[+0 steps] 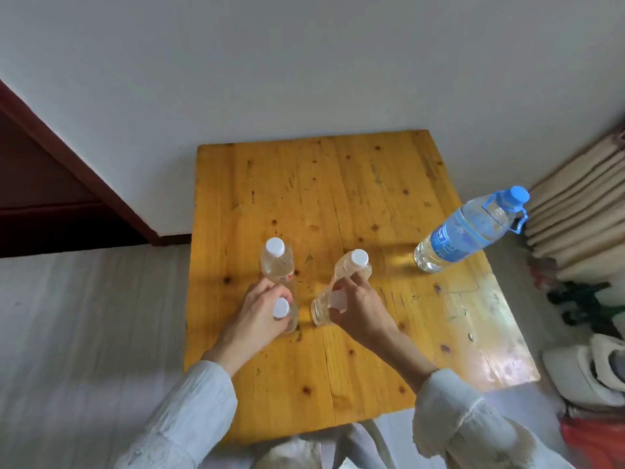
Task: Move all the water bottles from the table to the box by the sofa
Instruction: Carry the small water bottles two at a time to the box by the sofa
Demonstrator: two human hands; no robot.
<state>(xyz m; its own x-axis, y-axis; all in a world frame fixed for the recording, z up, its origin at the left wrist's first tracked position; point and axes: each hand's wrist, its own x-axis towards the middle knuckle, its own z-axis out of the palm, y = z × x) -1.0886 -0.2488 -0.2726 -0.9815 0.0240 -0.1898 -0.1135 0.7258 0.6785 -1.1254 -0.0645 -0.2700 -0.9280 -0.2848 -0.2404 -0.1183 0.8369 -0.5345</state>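
Four white-capped bottles crowd the wooden table (pixel 338 198): the left hand (pixel 260 316) grips a near-left bottle (pixel 282 308), the right hand (pixel 358 309) grasps a near-right bottle (pixel 324 308); the blue-labelled big bottle (pixel 470 231), writing unreadable, stands at two o'clock

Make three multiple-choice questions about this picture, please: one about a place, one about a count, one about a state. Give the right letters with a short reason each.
1. Where does the large blue-capped bottle stand on the wooden table?
A. near its right edge
B. at its left edge
C. on the floor

2. How many white-capped bottles show?
A. two
B. four
C. six

3. What is the left hand doing?
A. lying flat on the table
B. gripping a small bottle
C. hanging off the table

Answers: 1 A, it stands apart, at the right side. 2 B, four white caps show: far left, near left, far right, near right. 3 B, its fingers curl round the near left bottle; the right hand holds the right-side bottles.
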